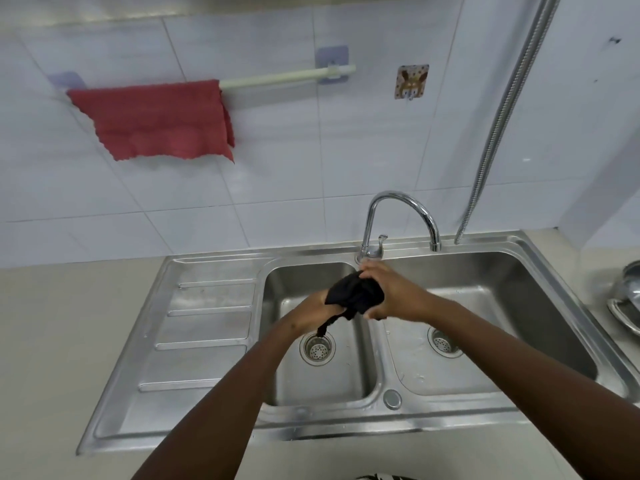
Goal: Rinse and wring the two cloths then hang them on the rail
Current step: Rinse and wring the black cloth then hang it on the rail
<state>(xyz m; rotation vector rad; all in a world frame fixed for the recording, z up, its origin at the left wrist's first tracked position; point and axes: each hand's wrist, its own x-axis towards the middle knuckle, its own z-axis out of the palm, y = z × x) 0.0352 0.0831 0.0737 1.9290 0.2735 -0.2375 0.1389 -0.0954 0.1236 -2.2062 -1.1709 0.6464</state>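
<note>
A bunched black cloth point(355, 297) is held above the left sink basin point(294, 278). My left hand point(311, 311) grips its lower left end and my right hand point(389, 294) is closed over its upper right part. A twisted tail of the cloth hangs down toward the drain point(317, 348). A red cloth point(156, 119) hangs spread over the left part of the white rail point(287, 77) on the tiled wall. The rail's right half is bare.
A chrome tap point(401, 216) stands behind the basins, its spout over the right basin point(502, 271); no water is visible. A ribbed draining board point(207, 323) lies left. A metal hose point(498, 123) runs up the wall. Metal pans point(628, 299) sit at the right edge.
</note>
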